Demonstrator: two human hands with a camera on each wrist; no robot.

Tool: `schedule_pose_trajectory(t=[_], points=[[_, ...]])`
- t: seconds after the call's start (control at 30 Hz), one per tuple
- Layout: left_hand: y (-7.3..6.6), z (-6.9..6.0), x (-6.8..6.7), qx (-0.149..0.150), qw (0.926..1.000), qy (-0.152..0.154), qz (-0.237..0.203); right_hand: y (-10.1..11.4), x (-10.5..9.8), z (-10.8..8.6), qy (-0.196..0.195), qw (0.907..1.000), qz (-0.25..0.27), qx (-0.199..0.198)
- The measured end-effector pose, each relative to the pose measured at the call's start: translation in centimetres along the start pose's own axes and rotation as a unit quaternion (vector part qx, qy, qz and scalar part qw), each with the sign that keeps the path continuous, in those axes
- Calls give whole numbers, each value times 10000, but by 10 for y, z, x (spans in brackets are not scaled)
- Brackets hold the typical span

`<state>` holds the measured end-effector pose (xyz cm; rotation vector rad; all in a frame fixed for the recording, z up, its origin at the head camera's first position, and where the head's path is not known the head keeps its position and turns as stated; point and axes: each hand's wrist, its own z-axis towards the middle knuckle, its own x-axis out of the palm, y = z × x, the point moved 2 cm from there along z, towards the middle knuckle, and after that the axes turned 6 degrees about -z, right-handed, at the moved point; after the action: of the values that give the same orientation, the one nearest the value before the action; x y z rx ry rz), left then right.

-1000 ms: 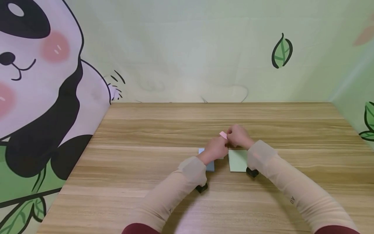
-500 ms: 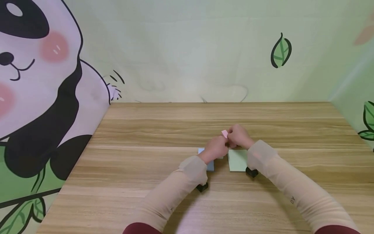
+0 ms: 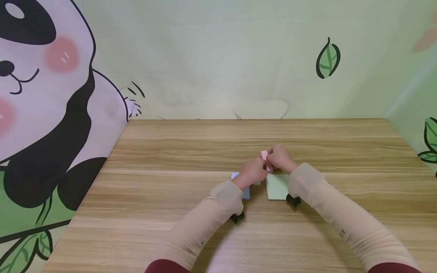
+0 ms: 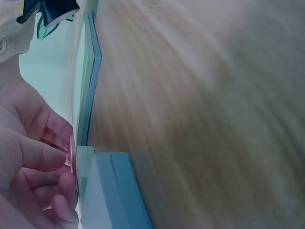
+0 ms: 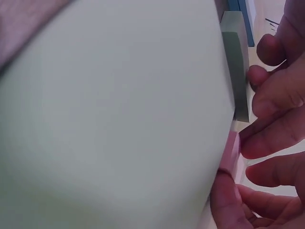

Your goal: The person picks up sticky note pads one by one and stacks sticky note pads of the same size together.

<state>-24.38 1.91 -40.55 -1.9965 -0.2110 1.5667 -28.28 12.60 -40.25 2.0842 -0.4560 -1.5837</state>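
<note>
Filling most of the lower view, a wood-grain worktop (image 3: 273, 235) meets a pale green back wall (image 3: 218, 68) along its straight far edge. A large cartoon panda (image 3: 30, 76) covers the wall beside the left edge, one outlined leaf (image 3: 328, 58) hangs above the far edge's right part, and more painted leaves (image 3: 431, 136) show on the wall past the right edge. Midway between the worktop's left and right edges, well short of the far one, is a small pink block (image 3: 264, 154). The right hand (image 3: 280, 158) pinches it between bent fingertips, nearly closed; the left hand (image 3: 253, 172), fingers curled, pinches it from the left side. Whether the block touches the wood, I cannot tell. Just toward the near side, a pale green square (image 3: 277, 187) lies flat, partly under the right wrist. Left of it come a little green block (image 3: 257, 183) and a blue block (image 3: 246, 193), both partly hidden by the left hand and wrist. Beige sleeves (image 3: 341, 216) cover both forearms.
</note>
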Motion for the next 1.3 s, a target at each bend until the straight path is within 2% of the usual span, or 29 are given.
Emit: schedule_pose_trajectory(t=[0.23, 0.33, 0.57, 0.83, 1.1, 1.3], points=[[-3, 3, 1, -613, 9977, -259, 82, 0, -2, -1, -133, 9994, -263, 157], [-3, 4, 2, -714, 9968, -352, 85, -1, -2, -1, -94, 9994, -228, 229], [-4, 5, 2, -694, 9971, -298, 23, -2, 1, -1, 58, 9994, -51, 329], [-3, 6, 2, -671, 9974, -240, -50, -2, 1, 0, 213, 9987, -75, 458], [-3, 6, 3, -665, 9975, -239, 17, -2, 1, 0, 190, 9986, -122, 472], [-3, 6, 2, -671, 9975, -208, -89, -2, 1, 0, 183, 9986, -74, 491]])
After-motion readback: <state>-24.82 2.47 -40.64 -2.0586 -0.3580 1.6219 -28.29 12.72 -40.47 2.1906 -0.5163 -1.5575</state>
